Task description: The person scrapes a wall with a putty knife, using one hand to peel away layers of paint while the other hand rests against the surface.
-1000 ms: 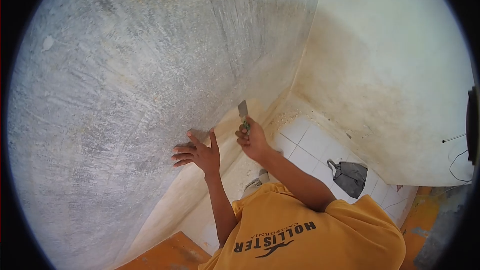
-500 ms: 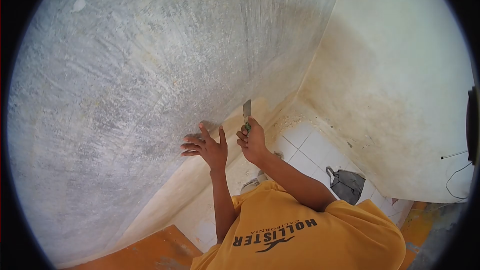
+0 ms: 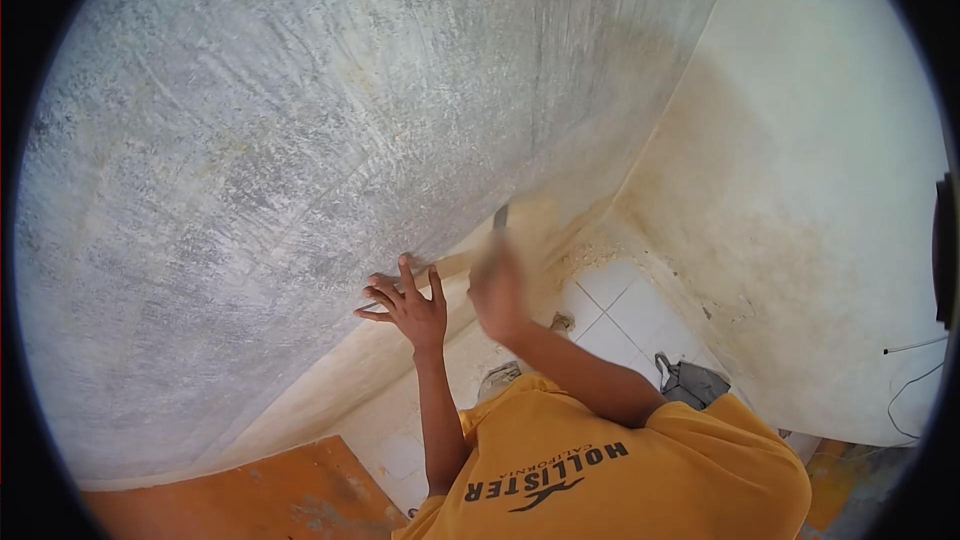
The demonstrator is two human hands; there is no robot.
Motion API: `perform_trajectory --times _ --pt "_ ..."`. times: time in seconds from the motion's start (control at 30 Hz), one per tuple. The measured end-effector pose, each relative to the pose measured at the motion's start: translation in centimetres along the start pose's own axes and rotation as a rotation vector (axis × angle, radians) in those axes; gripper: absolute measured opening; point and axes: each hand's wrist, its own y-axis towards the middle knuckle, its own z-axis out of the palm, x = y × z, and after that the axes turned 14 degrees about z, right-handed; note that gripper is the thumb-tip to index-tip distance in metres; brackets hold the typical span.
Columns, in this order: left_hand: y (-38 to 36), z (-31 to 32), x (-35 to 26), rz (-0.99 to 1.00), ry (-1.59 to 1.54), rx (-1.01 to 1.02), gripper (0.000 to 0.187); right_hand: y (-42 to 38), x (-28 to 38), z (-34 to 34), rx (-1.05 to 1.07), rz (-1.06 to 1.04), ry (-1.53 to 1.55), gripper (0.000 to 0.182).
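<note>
My left hand [image 3: 412,315] rests with its fingers spread against the grey, scraped-looking wall [image 3: 270,170], near the lower border of the grey surface. To its right, my right hand [image 3: 498,290], smeared by motion, grips a putty knife [image 3: 501,217]. The blade points up and away from me and lies over the wall where grey meets a cream-coloured band [image 3: 340,370]. My fingers hide the handle.
A pale wall [image 3: 810,190] with brown stains meets the grey one at a corner on the right. White floor tiles [image 3: 610,330] with crumbs lie below, beside a dark grey bag-like item [image 3: 695,382]. An orange surface [image 3: 260,490] is at lower left.
My right hand has shifted slightly down and is now blurred, with the putty knife still in it. The left hand stays at the wall. The view has tilted a little.
</note>
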Motion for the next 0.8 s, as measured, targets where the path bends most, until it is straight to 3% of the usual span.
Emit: perform_trajectory --times 0.03,0.2,0.4,0.63,0.8 --pt "0.0 0.0 0.0 -0.004 0.01 0.005 0.074 -0.2 -0.7 -0.4 0.084 0.025 -0.001 0.022" --pt "-1.1 0.3 -0.2 -0.066 0.002 0.011 0.087 4.7 1.1 -2.4 0.025 -0.132 0.057 0.025" --pt "-1.6 1.6 -0.5 -0.132 -0.062 -0.041 0.082 0.3 -0.9 -0.4 0.079 -0.032 -0.025 0.02" --pt "-2.1 1.0 -0.5 -0.155 -0.117 0.017 0.083 0.4 -3.8 -0.8 0.017 -0.081 -0.185 0.021" --pt "-2.6 1.0 0.0 -0.171 -0.105 0.077 0.084 2.2 -2.3 -1.1 0.041 -0.108 -0.1 0.022"
